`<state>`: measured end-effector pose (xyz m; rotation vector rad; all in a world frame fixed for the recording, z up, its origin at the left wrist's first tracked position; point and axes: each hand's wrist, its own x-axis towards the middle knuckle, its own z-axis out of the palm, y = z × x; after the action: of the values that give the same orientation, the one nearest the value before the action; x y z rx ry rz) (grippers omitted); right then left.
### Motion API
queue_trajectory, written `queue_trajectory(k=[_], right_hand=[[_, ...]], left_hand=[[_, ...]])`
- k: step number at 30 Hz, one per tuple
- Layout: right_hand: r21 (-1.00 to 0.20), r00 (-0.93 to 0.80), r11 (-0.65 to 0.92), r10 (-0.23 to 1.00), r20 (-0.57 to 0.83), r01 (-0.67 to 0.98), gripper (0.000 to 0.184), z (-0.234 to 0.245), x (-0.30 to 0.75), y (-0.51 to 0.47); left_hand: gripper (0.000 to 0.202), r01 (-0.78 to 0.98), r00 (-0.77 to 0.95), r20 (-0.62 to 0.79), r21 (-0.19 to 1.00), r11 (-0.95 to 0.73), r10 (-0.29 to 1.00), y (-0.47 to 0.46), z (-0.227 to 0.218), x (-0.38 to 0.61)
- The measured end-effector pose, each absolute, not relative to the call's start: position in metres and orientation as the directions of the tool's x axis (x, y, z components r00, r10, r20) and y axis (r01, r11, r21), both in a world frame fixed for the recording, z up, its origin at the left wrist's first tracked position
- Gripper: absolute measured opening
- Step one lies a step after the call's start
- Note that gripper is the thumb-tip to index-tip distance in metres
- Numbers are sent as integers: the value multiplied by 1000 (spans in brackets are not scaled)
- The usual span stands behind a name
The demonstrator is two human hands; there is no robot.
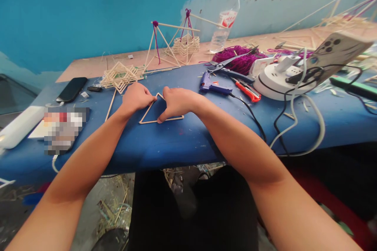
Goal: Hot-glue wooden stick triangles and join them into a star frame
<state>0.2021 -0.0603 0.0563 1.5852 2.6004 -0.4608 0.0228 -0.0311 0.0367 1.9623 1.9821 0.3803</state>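
**Wooden triangle (150,121) lies on a blue-covered counter (176,145)**

The left hand (136,98) of a seated person pinches the thin-stick triangle near its far corner, thumb and forefinger together, while the right hand (180,101) arches over the shape, its thumb on the near stick and its forefinger beside that same corner. The two hands are close but not clasped; whether the right one's hidden fingers grip the stick beneath cannot be told. Just beyond the left hand sits a lattice of sticks (120,78), with a dark phone (72,89) farther left. Behind, a stick frame (168,45) tied with purple yarn rises before the turquoise wall (103,8). To the right lie a blue glue gun (216,87), an orange utility knife (249,91) and dark-handled cutters (235,74), near a purple yarn heap (246,58), a clear bottle (221,36) and a round white power strip (269,84).
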Motion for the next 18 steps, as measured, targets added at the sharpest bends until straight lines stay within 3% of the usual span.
queue_trajectory(k=[6, 11, 13, 18], right_hand=[[-219, -464, 426, 869, -174, 878, 94, 56, 202, -65], [-228, -507, 480, 859, -76, 847, 84, 55, 216, -63], [-272, -612, 588, 791, -2, 761, 67, 52, 219, -61], [-410, -869, 850, 443, 220, 330, 16, 32, 209, -63]], left_hand=[[24, 894, 18, -41, 447, 3, 999, -29, 36, 19], [25, 827, 79, -73, 561, -25, 994, -22, 31, 11], [25, 800, 86, -98, 600, -10, 991, -20, 32, 9], [38, 732, 101, -194, 679, 59, 976, -22, 41, 4]])
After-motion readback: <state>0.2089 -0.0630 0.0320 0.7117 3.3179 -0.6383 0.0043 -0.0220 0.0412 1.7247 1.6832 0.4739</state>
